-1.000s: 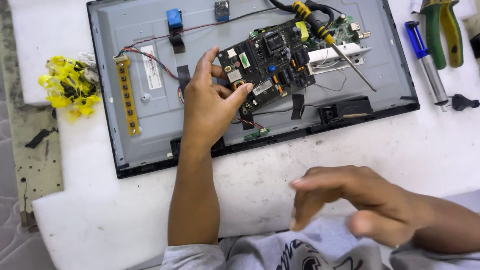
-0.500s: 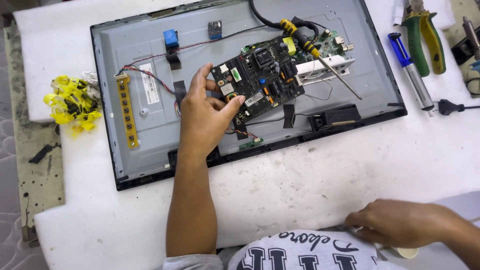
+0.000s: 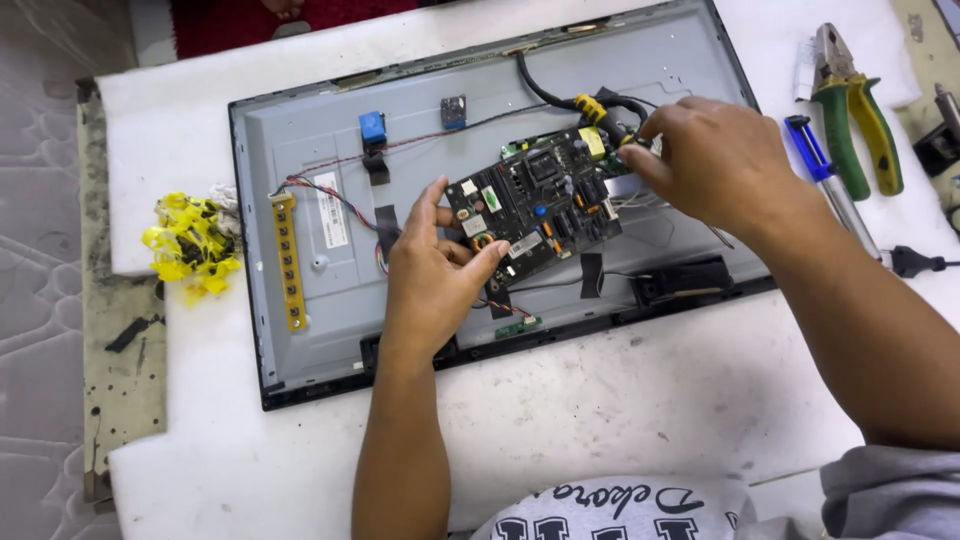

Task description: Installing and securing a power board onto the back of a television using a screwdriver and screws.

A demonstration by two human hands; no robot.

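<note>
Plainly, board: the black circuit board [image 3: 535, 205] lies tilted on the grey back panel [image 3: 320, 330] of a flat screen, right of the panel's middle, and the panel itself rests on a white padded bench [image 3: 620, 400].
Left hand: the left hand [image 3: 430, 275] holds the board's lower left corner, thumb on the near edge and fingers spread onto the component face.
Right hand: the right hand [image 3: 715, 160] is bunched at the board's upper right end, fingertips pinched together by the black cable [image 3: 560, 98] with its yellow band; what exactly they nip I cannot tell, since the knuckles cover it.
Weight: I judge it light, easily lifted by one hand.
Stiffness: rigid but thin; it looks likely to crack if bent.
Fragile spots: the upright parts and soldered pins crowd the top face, so pressing there seems risky.
Where to hold: by the bare edges and corners, much as the left hand's thumb does.
Tethers: thin red and black wires [image 3: 340, 195] and the thick cable appear joined to it, so I would expect it to tug rather than come free.
Nearby: green-handled pliers [image 3: 850, 110] and a blue-handled screwdriver [image 3: 830, 175] lie to the right, a yellow tangle [image 3: 190, 245] to the left.
</note>
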